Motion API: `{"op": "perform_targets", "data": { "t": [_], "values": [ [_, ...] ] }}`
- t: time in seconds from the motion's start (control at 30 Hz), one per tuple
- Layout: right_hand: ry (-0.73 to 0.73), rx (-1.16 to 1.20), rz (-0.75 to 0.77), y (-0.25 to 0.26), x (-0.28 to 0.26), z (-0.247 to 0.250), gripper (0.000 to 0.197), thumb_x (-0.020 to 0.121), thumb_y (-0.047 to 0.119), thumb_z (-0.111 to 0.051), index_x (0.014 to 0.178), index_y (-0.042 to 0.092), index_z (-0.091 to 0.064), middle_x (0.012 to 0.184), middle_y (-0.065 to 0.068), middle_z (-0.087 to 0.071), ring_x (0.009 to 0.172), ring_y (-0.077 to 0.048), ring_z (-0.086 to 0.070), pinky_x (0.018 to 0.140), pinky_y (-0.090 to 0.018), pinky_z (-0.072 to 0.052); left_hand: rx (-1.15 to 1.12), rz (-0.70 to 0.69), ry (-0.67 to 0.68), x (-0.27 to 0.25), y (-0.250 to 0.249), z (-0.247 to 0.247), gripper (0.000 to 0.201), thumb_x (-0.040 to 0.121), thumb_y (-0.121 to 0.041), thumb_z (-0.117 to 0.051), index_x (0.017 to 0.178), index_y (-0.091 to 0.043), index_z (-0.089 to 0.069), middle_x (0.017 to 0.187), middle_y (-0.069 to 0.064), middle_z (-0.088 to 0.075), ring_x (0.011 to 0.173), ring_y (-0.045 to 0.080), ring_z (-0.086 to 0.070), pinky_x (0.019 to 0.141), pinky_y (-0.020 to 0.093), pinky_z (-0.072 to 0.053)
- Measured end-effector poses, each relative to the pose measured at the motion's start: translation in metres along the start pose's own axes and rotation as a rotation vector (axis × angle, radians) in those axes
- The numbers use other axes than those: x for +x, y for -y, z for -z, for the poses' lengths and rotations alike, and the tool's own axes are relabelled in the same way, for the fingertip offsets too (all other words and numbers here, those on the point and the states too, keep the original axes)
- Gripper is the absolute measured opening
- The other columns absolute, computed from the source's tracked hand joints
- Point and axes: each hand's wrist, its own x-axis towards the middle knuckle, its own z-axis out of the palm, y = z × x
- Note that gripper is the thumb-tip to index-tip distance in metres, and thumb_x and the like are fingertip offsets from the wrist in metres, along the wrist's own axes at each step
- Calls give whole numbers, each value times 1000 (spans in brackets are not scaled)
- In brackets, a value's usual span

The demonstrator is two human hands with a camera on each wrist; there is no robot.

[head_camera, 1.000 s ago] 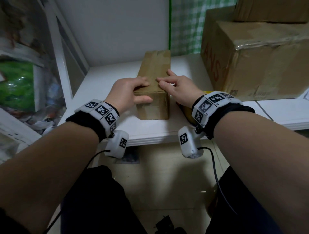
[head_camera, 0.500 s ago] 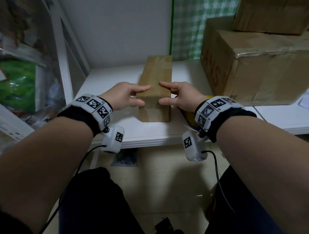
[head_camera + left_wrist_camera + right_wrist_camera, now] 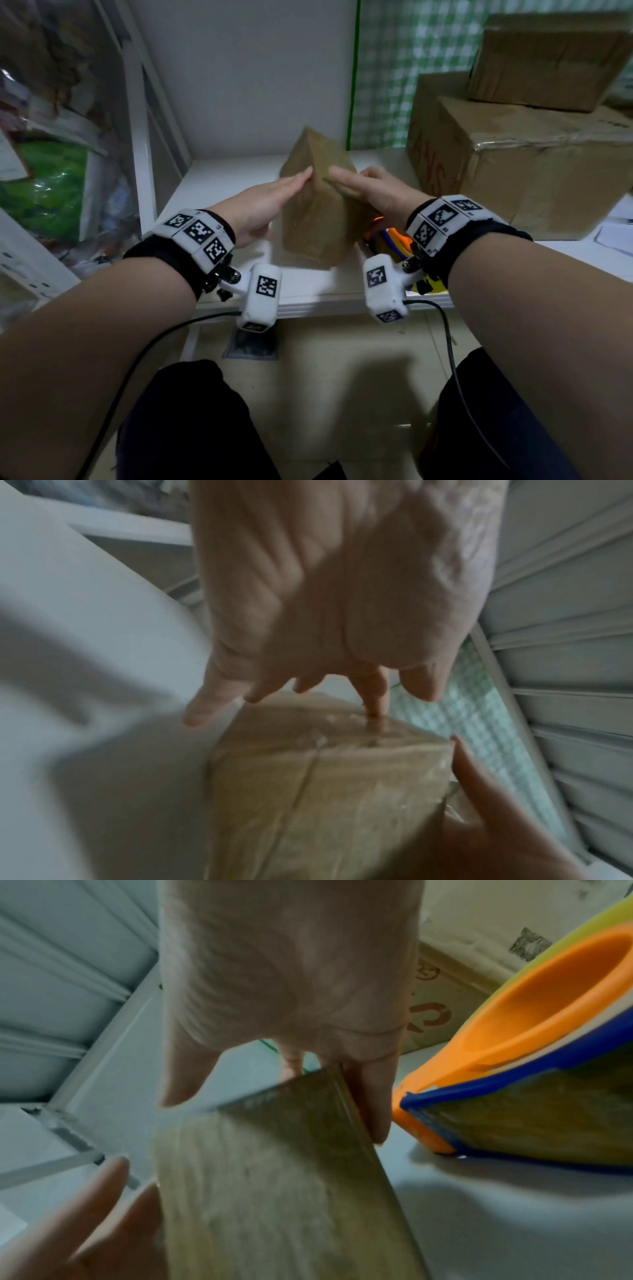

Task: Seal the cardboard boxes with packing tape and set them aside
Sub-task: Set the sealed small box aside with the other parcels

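The narrow cardboard box (image 3: 317,205) stands tilted on the white shelf (image 3: 219,178), long axis receding, clamped between the flat-fingered left hand (image 3: 263,209) and right hand (image 3: 373,198), both grips spread.

Matt brown cardboard box (image 3: 317,212) under glossy tape; smooth white shelf (image 3: 308,287); shiny plastic dispenser (image 3: 534,1031).

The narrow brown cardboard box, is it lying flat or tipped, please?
Tipped: the narrow brown cardboard box rests on one edge, pressed between left hand and right hand.
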Motion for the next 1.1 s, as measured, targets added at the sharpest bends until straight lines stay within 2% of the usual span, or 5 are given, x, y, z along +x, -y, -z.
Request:
{"op": "perform_targets", "data": {
  "t": [0.23, 0.43, 0.77, 0.97, 1.1],
  "values": [
    [11, 187, -9, 29, -19, 9, 82, 71, 52, -76, 132, 21, -31, 110, -1, -57, 90, -15, -62, 70, -33, -54, 150, -370, -79, -19, -46, -9, 36, 98, -32, -45, 133, -28, -52, 155, -7, -25, 136, 5, -29, 108, 23, -26],
    [-87, 543, 179, 57, -41, 52, 113, 75, 21, -72, 150, 32, 12, 110, -7, -64, 92, -22, -67, 81, -41, -55, 529, -518, -146, -23, -103, -25, 73, 78, -50, -69, 141, -45, -32, 159, 6, 8, 146, 19, -2, 119, 38, -9],
    [-148, 592, 87, 46, -98, 137, 54, 79, 56, -65, 120, 21, -58, 105, -12, -67, 90, -29, -66, 68, -40, -55, 765, -717, -203, -3, -177, -99, 68, 81, 4, -59, 135, -35, -49, 151, 9, -24, 142, 19, -21, 113, 22, -15],
    [-401, 615, -87, 42, -89, 156, 91, 49, 48, -82, 126, 18, -45, 127, -19, -49, 87, -44, -65, 59, -55, -54, 785, -767, -198, 29, -184, -137, 50, 89, 3, -55, 127, -30, -59, 143, 5, -33, 134, 17, -32, 106, 15, -18],
    [-390, 329, -173, 30, -92, 173, 80, 70, 57, -74, 130, 14, -44, 128, -15, -51, 94, -33, -64, 62, -40, -58, 788, -730, -243, 48, -185, -149, 40, 92, -11, -57, 127, -31, -58, 128, 7, -40, 122, 22, -40, 109, 21, -27]
  ]
}}
